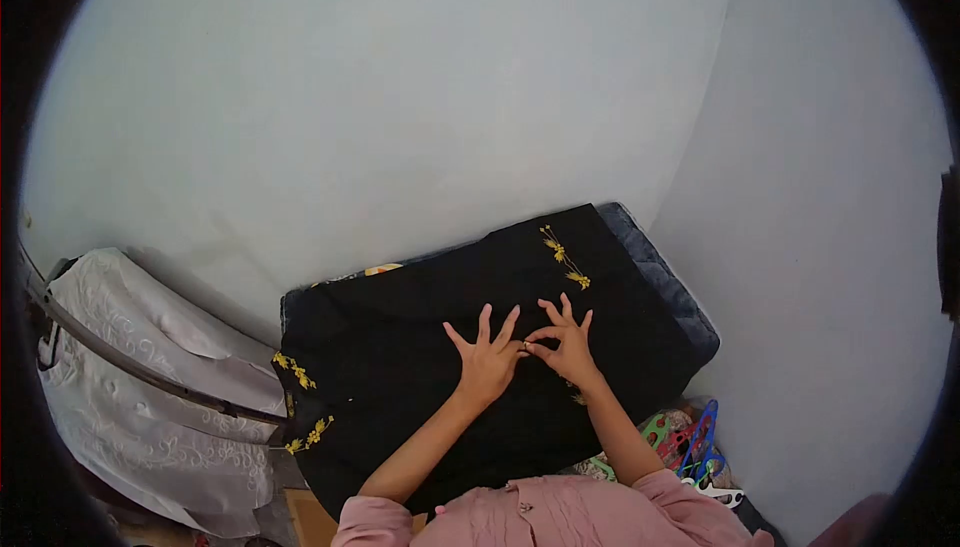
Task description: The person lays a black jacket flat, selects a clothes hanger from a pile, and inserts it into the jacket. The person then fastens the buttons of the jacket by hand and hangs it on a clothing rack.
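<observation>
A black garment or cloth [400, 347] with yellow floral embroidery [568, 265] lies spread out over a dark padded surface [655, 267]. Over its middle, my left hand [487, 365] has three fingers fanned out, while its thumb side is pinched toward the right. My right hand [570, 350] meets it there, thumb and index finger pinched at the same spot and the other fingers raised. A tiny yellowish speck shows between the fingertips, too small to name. More yellow embroidery [310, 435] shows at the cloth's left edge.
White patterned fabric [150, 387] hangs at the left behind a curved dark metal bar [150, 372]. Colourful plastic hangers [700, 447] are piled at the lower right. Pale walls [420, 97] rise behind and at the right. A brown cardboard-like piece [308, 517] sits below.
</observation>
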Available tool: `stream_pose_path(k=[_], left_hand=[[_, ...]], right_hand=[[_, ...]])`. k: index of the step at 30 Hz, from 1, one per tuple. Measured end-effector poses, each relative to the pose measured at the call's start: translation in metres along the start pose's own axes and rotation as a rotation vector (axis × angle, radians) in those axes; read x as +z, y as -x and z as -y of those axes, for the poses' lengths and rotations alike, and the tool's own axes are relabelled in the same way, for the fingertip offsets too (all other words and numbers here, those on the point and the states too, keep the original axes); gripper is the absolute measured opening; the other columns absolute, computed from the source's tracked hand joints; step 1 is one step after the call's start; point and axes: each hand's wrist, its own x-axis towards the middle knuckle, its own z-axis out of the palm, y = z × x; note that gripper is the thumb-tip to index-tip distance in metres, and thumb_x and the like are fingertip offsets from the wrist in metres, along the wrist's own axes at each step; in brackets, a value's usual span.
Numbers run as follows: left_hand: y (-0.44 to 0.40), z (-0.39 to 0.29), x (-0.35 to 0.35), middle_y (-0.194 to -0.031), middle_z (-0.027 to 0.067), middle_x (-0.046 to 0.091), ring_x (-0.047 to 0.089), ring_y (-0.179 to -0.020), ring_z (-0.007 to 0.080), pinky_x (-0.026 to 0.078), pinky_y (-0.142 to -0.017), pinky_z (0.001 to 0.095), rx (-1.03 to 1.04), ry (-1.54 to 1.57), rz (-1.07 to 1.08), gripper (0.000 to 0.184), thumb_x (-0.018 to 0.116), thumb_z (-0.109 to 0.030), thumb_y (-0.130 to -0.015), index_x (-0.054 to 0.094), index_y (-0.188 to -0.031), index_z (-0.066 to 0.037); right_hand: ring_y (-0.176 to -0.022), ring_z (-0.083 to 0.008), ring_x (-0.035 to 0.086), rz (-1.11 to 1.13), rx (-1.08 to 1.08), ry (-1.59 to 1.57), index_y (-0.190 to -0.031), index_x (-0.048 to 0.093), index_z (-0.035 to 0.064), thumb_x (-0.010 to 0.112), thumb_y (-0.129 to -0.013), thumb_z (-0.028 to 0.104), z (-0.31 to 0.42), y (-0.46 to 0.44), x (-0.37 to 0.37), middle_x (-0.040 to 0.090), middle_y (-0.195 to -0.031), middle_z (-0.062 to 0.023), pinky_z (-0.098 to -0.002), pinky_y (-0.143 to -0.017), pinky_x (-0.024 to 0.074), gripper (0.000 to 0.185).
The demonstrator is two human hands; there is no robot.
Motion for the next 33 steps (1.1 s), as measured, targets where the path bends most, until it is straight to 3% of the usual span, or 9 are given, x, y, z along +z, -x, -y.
stream_pose_path(k=[5, 9, 18, 21, 23, 33], left_hand=[[-0.007, 0.002, 0.001, -0.144, -0.0013, 0.039, 0.026, -0.136, 0.0327, 0.007, -0.089, 0.0820, -0.100, -0.070, 0.105, 0.014, 0.069, -0.027, -0.076, 0.067, -0.085, -0.016], [-0.006, 0.007, 0.005, -0.145, -0.0015, 0.038, 0.026, -0.136, 0.0340, 0.005, -0.089, 0.0816, -0.004, -0.064, 0.124, 0.013, 0.070, -0.027, -0.076, 0.069, -0.085, -0.016], [-0.007, 0.009, 0.004, -0.145, -0.0035, 0.039, 0.024, -0.138, 0.0345, -0.001, -0.095, 0.0784, -0.120, 0.173, 0.153, 0.011, 0.068, -0.021, -0.079, 0.072, -0.089, -0.017], [-0.007, 0.010, 0.003, -0.143, -0.0038, 0.041, 0.024, -0.138, 0.0354, -0.002, -0.096, 0.0775, -0.113, 0.194, 0.164, 0.011, 0.067, -0.019, -0.080, 0.072, -0.089, -0.017], [-0.008, 0.009, 0.004, -0.143, -0.0039, 0.043, 0.023, -0.138, 0.0364, -0.002, -0.095, 0.0778, -0.131, 0.172, 0.164, 0.008, 0.066, -0.018, -0.082, 0.072, -0.086, -0.016], [-0.008, 0.014, 0.004, -0.144, -0.0032, 0.041, 0.021, -0.138, 0.0388, -0.004, -0.095, 0.0769, -0.115, 0.272, 0.160, 0.007, 0.065, -0.018, -0.083, 0.069, -0.085, -0.014]], right_hand=[[-0.141, -0.0353, 0.017, 0.120, 0.035, -0.008, -0.085, 0.075, 0.0197, 0.077, -0.072, 0.017, -0.004, -0.001, -0.001, 0.039, -0.145, -0.0014, -0.0690, -0.104, -0.0044, 0.014], [-0.141, -0.0354, 0.015, 0.123, 0.021, -0.019, -0.086, 0.076, 0.0206, 0.077, -0.070, 0.017, -0.005, 0.002, -0.002, 0.036, -0.147, -0.0012, -0.0689, -0.104, -0.0047, 0.016], [-0.141, -0.0357, 0.017, -0.015, -0.082, 0.038, -0.084, 0.076, 0.0223, 0.074, -0.073, 0.012, 0.001, 0.008, -0.004, 0.034, -0.148, -0.0005, -0.0697, -0.104, -0.0026, 0.015], [-0.140, -0.0351, 0.020, -0.084, -0.165, 0.197, -0.083, 0.076, 0.0227, 0.073, -0.072, 0.012, 0.008, 0.009, -0.003, 0.036, -0.147, -0.0010, -0.0713, -0.103, 0.0000, 0.016], [-0.137, -0.0356, 0.026, -0.201, -0.225, 0.222, -0.082, 0.075, 0.0212, 0.073, -0.068, 0.010, 0.011, 0.010, -0.001, 0.045, -0.139, -0.0009, -0.0712, -0.103, 0.0010, 0.019], [-0.136, -0.0321, 0.030, -0.138, -0.228, 0.378, -0.077, 0.071, 0.0172, 0.070, -0.074, 0.015, 0.013, -0.002, 0.003, 0.050, -0.132, 0.0002, -0.0742, -0.099, 0.0025, 0.004]])
